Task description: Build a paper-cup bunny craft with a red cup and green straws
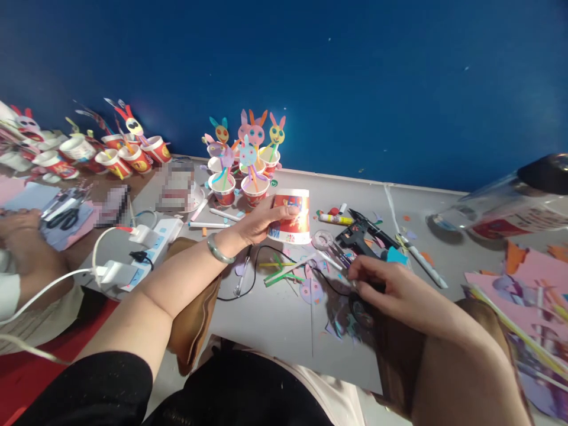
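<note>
A red and white printed paper cup (300,228) lies on its side in my left hand (261,222), thumb across its wall. My right hand (390,284) is curled, thumb and forefinger drawn together over dark-handled scissors (361,312); what sits between the fingertips is hidden. Beyond that hand lies a black glue gun (355,235), with a yellow and white marker (336,219) beside it. Between my hands are a roll of clear tape (322,239), green straws (284,273) and a purple paper face (311,290) with a thin stick below.
Decorated cups with paper rabbit heads (256,188) stand against the blue wall (284,71). A power strip (155,251) with plugs and cables lies left, near another person's arm (35,266). At right are a large clear bottle (510,201) and pink paper (532,284).
</note>
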Motion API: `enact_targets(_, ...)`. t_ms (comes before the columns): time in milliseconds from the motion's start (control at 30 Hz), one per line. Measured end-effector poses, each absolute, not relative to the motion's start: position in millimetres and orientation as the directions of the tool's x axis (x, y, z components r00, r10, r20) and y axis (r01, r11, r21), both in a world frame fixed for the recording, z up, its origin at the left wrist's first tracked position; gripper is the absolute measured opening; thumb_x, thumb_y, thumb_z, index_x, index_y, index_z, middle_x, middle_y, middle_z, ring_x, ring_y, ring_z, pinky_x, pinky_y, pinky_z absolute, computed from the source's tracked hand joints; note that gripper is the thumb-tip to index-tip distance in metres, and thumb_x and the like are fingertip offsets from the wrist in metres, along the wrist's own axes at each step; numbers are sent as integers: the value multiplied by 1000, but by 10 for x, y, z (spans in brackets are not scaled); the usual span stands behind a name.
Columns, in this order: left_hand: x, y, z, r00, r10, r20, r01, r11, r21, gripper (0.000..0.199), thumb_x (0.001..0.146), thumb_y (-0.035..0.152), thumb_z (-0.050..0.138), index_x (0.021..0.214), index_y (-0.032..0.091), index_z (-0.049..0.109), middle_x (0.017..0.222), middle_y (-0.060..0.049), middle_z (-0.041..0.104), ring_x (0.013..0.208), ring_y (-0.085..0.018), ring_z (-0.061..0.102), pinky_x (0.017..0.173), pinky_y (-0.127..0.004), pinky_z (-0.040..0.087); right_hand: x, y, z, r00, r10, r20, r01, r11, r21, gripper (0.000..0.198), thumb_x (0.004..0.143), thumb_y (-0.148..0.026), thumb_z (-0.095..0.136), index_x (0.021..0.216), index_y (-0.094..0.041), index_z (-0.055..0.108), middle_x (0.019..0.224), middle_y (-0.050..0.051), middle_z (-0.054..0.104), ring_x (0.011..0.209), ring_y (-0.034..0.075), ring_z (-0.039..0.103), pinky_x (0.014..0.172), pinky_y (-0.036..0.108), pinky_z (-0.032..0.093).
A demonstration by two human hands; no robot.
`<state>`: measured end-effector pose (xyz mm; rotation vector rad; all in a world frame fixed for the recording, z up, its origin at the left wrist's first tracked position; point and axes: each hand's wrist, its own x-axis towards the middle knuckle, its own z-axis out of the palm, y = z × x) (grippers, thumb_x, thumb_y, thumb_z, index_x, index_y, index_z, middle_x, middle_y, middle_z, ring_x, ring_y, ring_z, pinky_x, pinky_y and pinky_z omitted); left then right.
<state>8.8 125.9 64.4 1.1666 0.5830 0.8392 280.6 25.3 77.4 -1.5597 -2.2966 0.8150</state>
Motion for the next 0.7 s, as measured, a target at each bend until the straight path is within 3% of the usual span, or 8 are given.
enact_targets(167,58,1179,732,784,621,0,-103,130,986,46,65,48,83,95,16,71,92,-9,73,84,-22,69,75,-34,56,2628,275,651,-92,987,132,579,161,-799,8,87,-30,58,87,-23,58,69,0,63,59,15,58,52,25,44)
enact_targets(333,91,1066,757,888,455,-61,26,82,996,50,62,43,88,102,17,72,97,-8,74,90,-24,69,79,-36,56,2379,239,480,-146,959,242,434,282,-855,9,90,-30,58,87,-24,53,70,-1,62,57,13,59,54,26,49)
enact_targets(433,110,1039,746,870,491,-45,-10,109,994,47,66,43,86,102,17,72,99,-9,74,93,-24,69,82,-35,55,2309,232,435,-108,912,397,465,399,-790,14,88,-30,64,86,-26,50,83,3,67,69,17,66,62,31,55)
enact_targets(567,134,1048,729,769,639,17,-171,180,969,47,67,43,86,102,16,72,105,-12,74,95,-24,70,85,-38,55,2318,223,408,-51,805,590,692,454,-560,22,82,-33,75,84,-27,54,111,12,70,99,29,69,84,47,59)
enact_targets(700,144,1054,726,721,691,44,-229,179,957,53,64,40,89,108,16,72,106,-13,74,96,-25,70,88,-40,55,2338,217,332,-81,746,661,784,457,-419,21,84,-33,76,100,-27,64,130,14,65,114,34,66,99,57,55)
